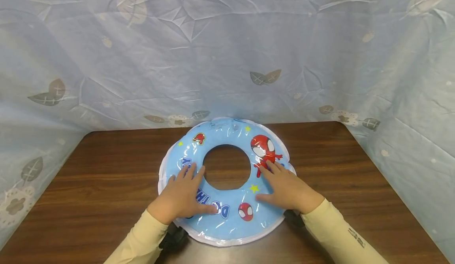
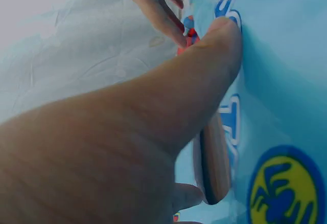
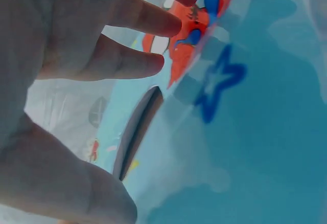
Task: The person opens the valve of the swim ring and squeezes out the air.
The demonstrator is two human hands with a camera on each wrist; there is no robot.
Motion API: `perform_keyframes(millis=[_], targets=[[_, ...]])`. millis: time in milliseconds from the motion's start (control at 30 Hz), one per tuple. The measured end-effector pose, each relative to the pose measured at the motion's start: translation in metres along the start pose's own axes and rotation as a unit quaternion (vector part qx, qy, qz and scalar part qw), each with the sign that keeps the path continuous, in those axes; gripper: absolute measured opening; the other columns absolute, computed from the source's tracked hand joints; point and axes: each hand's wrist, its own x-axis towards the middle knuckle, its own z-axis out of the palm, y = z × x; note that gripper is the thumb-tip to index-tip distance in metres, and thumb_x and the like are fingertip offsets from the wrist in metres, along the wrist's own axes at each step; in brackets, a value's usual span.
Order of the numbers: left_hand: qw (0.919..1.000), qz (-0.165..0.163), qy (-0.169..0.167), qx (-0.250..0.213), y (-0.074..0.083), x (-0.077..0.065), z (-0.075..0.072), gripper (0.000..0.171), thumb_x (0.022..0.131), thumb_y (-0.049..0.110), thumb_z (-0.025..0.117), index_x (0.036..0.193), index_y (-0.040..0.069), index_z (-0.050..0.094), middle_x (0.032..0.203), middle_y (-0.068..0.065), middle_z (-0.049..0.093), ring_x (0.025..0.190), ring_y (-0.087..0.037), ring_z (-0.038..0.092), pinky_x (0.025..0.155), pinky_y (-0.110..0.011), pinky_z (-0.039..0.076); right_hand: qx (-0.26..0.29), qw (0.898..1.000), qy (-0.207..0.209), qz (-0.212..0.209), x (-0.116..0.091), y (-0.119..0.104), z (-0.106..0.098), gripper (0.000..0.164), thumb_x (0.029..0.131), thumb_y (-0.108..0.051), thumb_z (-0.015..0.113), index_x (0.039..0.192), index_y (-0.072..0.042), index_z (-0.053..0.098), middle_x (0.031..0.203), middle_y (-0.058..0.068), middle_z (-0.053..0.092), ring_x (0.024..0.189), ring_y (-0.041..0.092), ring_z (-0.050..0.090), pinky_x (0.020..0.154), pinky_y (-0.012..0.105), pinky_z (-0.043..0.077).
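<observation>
An inflated light-blue swim ring (image 1: 227, 228) with a white seam lies on the brown wooden table, its round hole showing the wood beneath. Red masked cartoon figures, yellow stars and blue lettering are printed on it. My left hand (image 1: 186, 197) rests on the ring's left front part, fingers spread and straight, the thumb over the lettering. On the right side, my right hand (image 1: 286, 187) lies on the ring with fingers extended close to the large red figure. The left wrist view shows the left thumb (image 2: 219, 40) against the ring's surface.
The ring sits on a dark wooden table (image 1: 106, 185) with rounded far corners. A pale blue-grey cloth (image 1: 227, 50) with leaf and flower prints hangs behind the table and along both sides. Dark straps or devices (image 1: 174, 234) sit under the wrists.
</observation>
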Motion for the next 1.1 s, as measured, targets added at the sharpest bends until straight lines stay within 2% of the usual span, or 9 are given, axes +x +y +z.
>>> perform_keyframes(millis=[200,400,567,767,1000,1100], targets=[[0.9998,-0.01,-0.006,0.014,-0.001,0.002,0.008,0.12,0.07,0.071,0.083,0.158,0.002,0.038,0.165,-0.028,0.027,0.151,-0.055,0.022,0.11,-0.079,0.027,0.019,0.999,-0.027,0.022,0.001,0.002,0.001,0.096,0.082,-0.054,0.081,0.158,-0.009,0.043,0.165,0.02,0.033,0.151,0.048,0.028,0.1,0.068,0.047],[0.9995,-0.012,-0.01,0.027,0.001,0.005,0.013,0.119,0.07,0.071,0.083,0.158,0.003,0.039,0.166,-0.027,0.026,0.152,-0.054,0.02,0.11,-0.079,0.026,0.021,0.999,-0.028,0.024,-0.001,0.002,0.003,0.096,0.081,-0.052,0.083,0.157,-0.008,0.044,0.164,0.022,0.034,0.15,0.05,0.029,0.095,0.066,0.052],[0.9994,-0.011,-0.011,0.03,0.001,0.006,0.014,0.117,0.071,0.07,0.083,0.157,0.004,0.04,0.166,-0.027,0.027,0.152,-0.054,0.021,0.11,-0.079,0.027,0.023,0.999,-0.027,0.023,-0.001,0.003,0.005,0.097,0.08,-0.053,0.084,0.156,-0.008,0.045,0.162,0.022,0.036,0.149,0.05,0.03,0.09,0.063,0.055],[0.9998,-0.008,-0.015,0.01,-0.002,0.004,0.009,0.116,0.072,0.072,0.081,0.159,0.006,0.039,0.166,-0.026,0.026,0.152,-0.053,0.022,0.111,-0.077,0.028,0.013,1.0,-0.021,0.017,0.001,0.004,0.003,0.096,0.081,-0.054,0.082,0.157,-0.009,0.044,0.164,0.021,0.035,0.15,0.048,0.031,0.095,0.065,0.052],[0.9989,0.004,0.044,0.014,-0.007,0.003,-0.001,0.108,0.078,0.071,0.077,0.155,0.002,0.044,0.161,-0.03,0.034,0.147,-0.054,0.032,0.109,-0.074,0.035,0.0,1.0,0.017,-0.009,0.0,0.003,-0.002,0.091,0.085,-0.053,0.079,0.156,-0.006,0.045,0.161,0.024,0.038,0.147,0.049,0.035,0.101,0.067,0.047],[0.9988,0.001,0.046,0.016,-0.007,0.002,-0.001,0.11,0.077,0.069,0.079,0.155,0.001,0.044,0.161,-0.031,0.034,0.147,-0.055,0.031,0.109,-0.076,0.033,-0.001,1.0,0.011,-0.007,-0.001,0.003,-0.003,0.091,0.085,-0.053,0.079,0.156,-0.006,0.045,0.161,0.024,0.038,0.147,0.049,0.035,0.101,0.067,0.047]])
